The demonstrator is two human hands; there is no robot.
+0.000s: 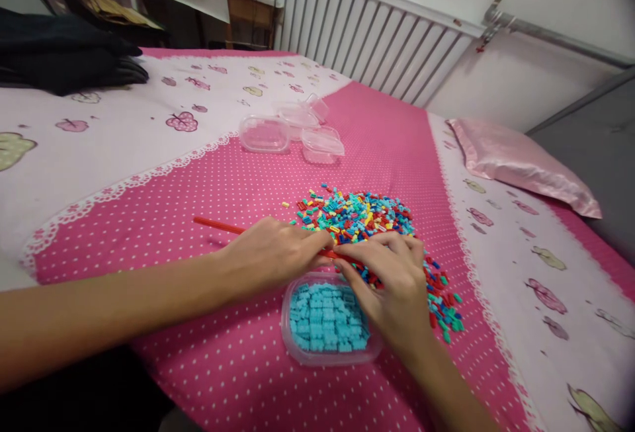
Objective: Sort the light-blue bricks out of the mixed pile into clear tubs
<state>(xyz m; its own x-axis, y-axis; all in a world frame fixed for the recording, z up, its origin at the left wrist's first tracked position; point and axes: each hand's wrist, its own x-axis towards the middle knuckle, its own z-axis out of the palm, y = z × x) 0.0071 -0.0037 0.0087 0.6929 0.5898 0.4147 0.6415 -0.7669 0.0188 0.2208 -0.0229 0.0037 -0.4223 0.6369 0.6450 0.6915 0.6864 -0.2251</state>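
A long, thin red stick (218, 224), perhaps a row of joined red bricks, runs through my left hand (278, 247), which is closed around it. Its left end juts out past my wrist. My right hand (391, 273) pinches the red piece near its other end, fingertips almost meeting those of my left hand. Just below both hands sits a clear plastic container (331, 359) filled with light-blue toy bricks (327, 319). Behind and under my right hand spreads a pile of small mixed-colour toy bricks (357, 214), partly hidden by the hand.
Several clear plastic containers (265, 134) stand farther back on the pink dotted bedspread (198, 187). A pink pillow (526, 167) lies at the right, dark folded cloth (64, 55) at the far left. A white radiator (357, 28) lines the wall.
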